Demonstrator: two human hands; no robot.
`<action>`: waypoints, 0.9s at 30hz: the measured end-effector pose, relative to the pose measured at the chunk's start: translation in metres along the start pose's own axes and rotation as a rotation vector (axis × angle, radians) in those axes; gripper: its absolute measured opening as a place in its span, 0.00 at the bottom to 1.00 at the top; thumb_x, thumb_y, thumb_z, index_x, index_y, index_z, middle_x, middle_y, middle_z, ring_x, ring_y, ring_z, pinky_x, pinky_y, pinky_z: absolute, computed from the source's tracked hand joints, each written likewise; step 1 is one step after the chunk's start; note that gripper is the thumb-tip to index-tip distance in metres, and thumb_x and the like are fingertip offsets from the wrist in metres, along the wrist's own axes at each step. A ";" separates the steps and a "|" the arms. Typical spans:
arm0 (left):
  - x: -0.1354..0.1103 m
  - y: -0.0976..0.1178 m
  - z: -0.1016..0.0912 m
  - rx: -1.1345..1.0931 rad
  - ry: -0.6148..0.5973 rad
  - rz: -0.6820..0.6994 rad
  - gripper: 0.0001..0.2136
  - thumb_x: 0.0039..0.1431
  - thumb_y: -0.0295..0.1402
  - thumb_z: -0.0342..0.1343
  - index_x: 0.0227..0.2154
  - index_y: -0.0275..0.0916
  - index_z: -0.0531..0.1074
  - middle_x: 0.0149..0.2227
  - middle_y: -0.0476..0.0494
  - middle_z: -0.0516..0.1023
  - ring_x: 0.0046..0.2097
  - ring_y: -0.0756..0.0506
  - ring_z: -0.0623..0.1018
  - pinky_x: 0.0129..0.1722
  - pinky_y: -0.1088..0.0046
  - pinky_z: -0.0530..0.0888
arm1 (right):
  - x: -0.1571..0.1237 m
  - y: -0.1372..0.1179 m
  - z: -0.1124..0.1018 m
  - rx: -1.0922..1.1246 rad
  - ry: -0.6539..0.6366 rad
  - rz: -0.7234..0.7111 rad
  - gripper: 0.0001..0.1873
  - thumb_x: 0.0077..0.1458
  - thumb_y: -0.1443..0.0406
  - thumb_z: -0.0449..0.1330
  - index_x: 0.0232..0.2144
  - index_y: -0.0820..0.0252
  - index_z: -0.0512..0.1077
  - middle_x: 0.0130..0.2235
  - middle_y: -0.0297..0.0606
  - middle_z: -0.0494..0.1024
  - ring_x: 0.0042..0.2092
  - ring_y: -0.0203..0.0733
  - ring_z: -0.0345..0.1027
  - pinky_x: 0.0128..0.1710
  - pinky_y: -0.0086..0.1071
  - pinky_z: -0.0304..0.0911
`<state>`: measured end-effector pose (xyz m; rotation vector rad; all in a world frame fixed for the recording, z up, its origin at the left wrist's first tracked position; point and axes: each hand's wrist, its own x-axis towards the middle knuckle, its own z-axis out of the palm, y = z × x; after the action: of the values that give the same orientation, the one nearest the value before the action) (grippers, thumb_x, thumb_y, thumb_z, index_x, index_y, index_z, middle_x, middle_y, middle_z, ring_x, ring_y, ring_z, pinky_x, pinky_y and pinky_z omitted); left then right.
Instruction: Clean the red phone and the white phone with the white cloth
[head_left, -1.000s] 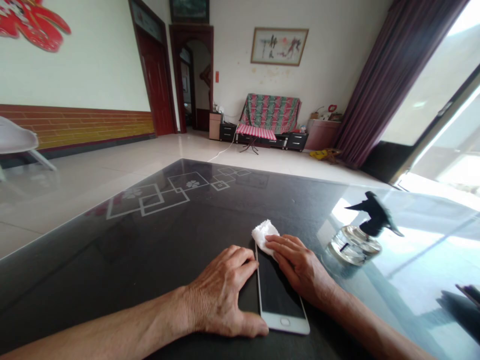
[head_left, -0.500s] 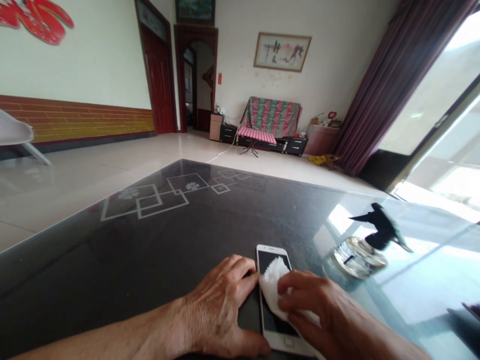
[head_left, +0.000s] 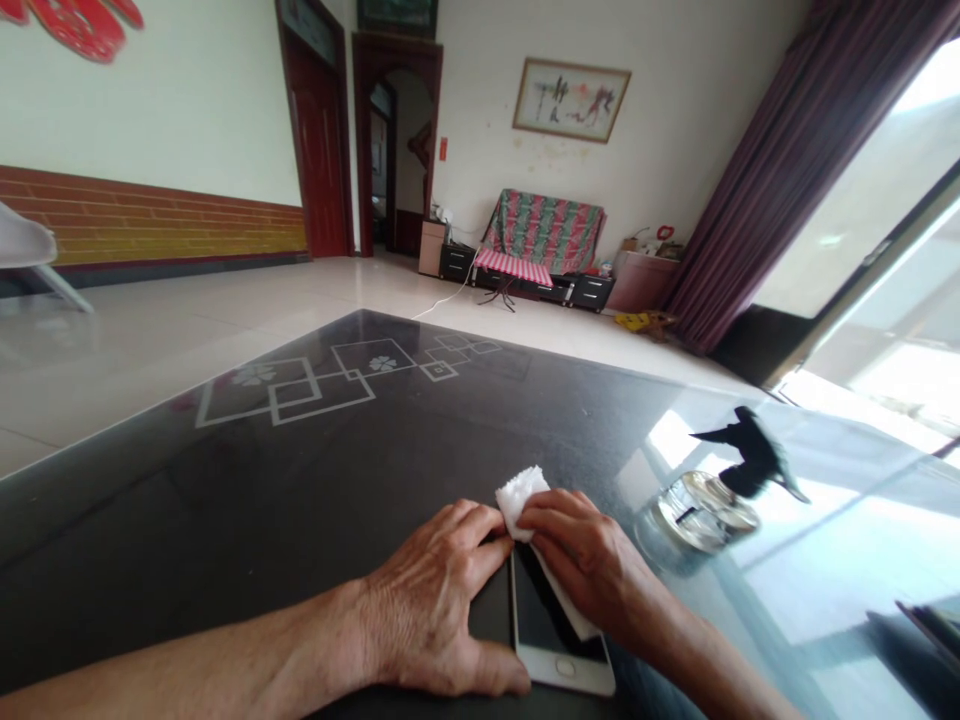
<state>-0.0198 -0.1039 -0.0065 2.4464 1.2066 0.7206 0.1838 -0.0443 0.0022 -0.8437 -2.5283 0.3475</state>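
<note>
A white-framed smartphone (head_left: 564,668) lies face up on the dark glass tabletop (head_left: 330,490), its home button towards me. My left hand (head_left: 450,605) is curved against its left edge, with the fingertips at the upper part and the thumb by the lower corner, holding it. In my right hand (head_left: 589,555) is a folded white tissue (head_left: 523,495), pressed onto the top end of the phone. Part of the tissue trails down the right side of the screen. The upper screen is hidden by the tissue and fingers.
A clear glass bottle (head_left: 705,515) with a black spray head (head_left: 750,450) stands to the right of my right hand. A dark object (head_left: 930,635), hard to make out, is at the right edge. Beyond the table are a pink-striped small table (head_left: 514,266) and a white chair (head_left: 26,240).
My right hand has slid the tissue up the phone from mid-screen to its top end, uncovering the lower screen. My left hand stays at the phone's left edge.
</note>
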 end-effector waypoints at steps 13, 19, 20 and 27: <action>-0.001 0.000 0.000 0.028 -0.004 0.002 0.35 0.39 0.52 0.63 0.49 0.37 0.69 0.49 0.38 0.68 0.49 0.38 0.68 0.53 0.62 0.66 | 0.002 0.009 0.002 -0.130 0.074 0.014 0.15 0.57 0.72 0.51 0.40 0.56 0.75 0.40 0.39 0.75 0.42 0.42 0.67 0.44 0.36 0.64; 0.000 0.002 -0.002 0.015 -0.023 0.011 0.32 0.39 0.50 0.64 0.48 0.40 0.69 0.48 0.41 0.68 0.48 0.38 0.67 0.51 0.61 0.67 | -0.013 -0.020 -0.010 -0.003 -0.059 0.083 0.14 0.46 0.77 0.55 0.30 0.57 0.75 0.33 0.36 0.73 0.37 0.40 0.67 0.38 0.32 0.64; 0.000 0.003 -0.003 0.015 -0.026 0.008 0.32 0.39 0.50 0.64 0.48 0.40 0.69 0.48 0.41 0.68 0.48 0.38 0.68 0.51 0.61 0.67 | -0.015 -0.022 -0.011 0.017 -0.078 0.086 0.13 0.46 0.77 0.56 0.29 0.57 0.75 0.34 0.36 0.73 0.37 0.39 0.67 0.38 0.32 0.64; 0.001 0.003 -0.005 0.022 -0.029 0.032 0.32 0.41 0.49 0.64 0.49 0.39 0.68 0.49 0.40 0.67 0.48 0.38 0.68 0.52 0.60 0.67 | -0.008 -0.006 0.005 0.015 0.045 -0.012 0.14 0.59 0.71 0.51 0.41 0.54 0.73 0.42 0.36 0.74 0.45 0.40 0.65 0.48 0.35 0.60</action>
<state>-0.0197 -0.1048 -0.0006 2.4907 1.1735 0.6816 0.1841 -0.0543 -0.0024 -0.8209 -2.4856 0.3399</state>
